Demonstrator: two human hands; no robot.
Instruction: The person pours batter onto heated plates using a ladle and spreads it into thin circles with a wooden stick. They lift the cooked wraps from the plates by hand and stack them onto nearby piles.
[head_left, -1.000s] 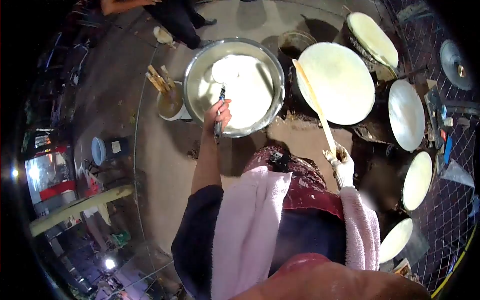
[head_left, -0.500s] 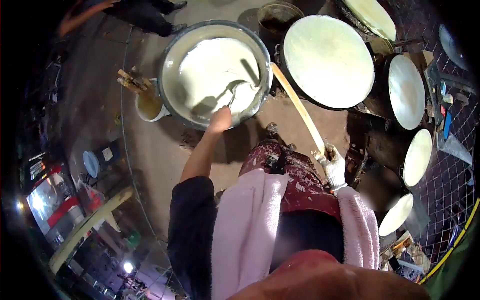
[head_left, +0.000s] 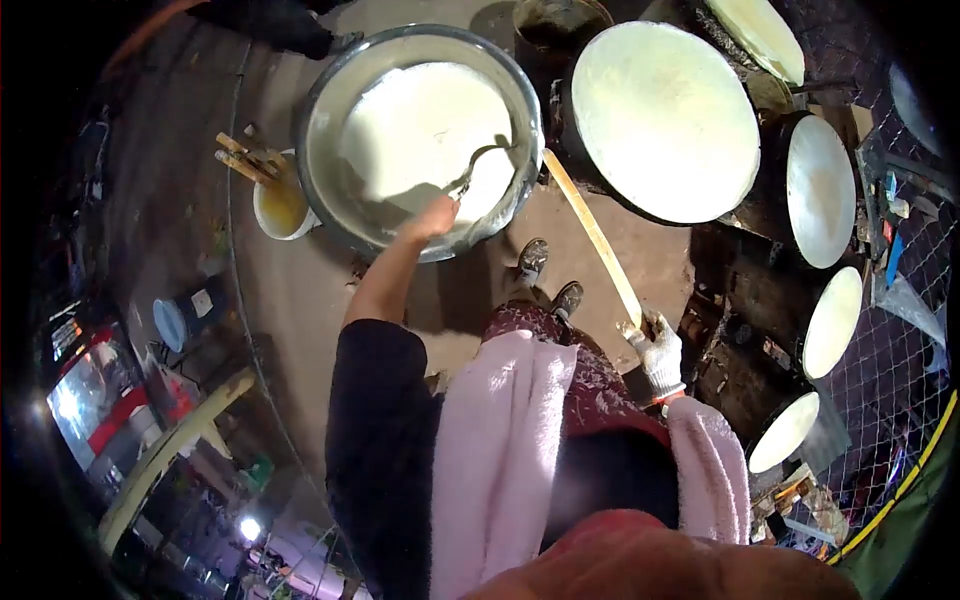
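Observation:
My left hand [head_left: 432,214] grips the handle of a metal ladle [head_left: 475,165] whose cup dips into white batter inside a large steel basin [head_left: 325,105] on the ground in front of me. My right hand [head_left: 655,348], in a white glove, holds a long wooden stick [head_left: 592,234] that slants up toward the basin's right rim. Beside it a big round griddle [head_left: 665,110] is covered with a pale sheet of batter.
More round griddles [head_left: 818,190] with pale sheets curve down the right side, next to a wire fence [head_left: 900,390]. A small bucket with wooden sticks [head_left: 272,200] stands left of the basin. A dark pot [head_left: 555,20] sits behind it. My feet [head_left: 545,280] stand on bare ground.
My left hand lowered the ladle from above the basin into the batter. The view tilted down and the basin now sits closer to the top. The stick swung off the big griddle.

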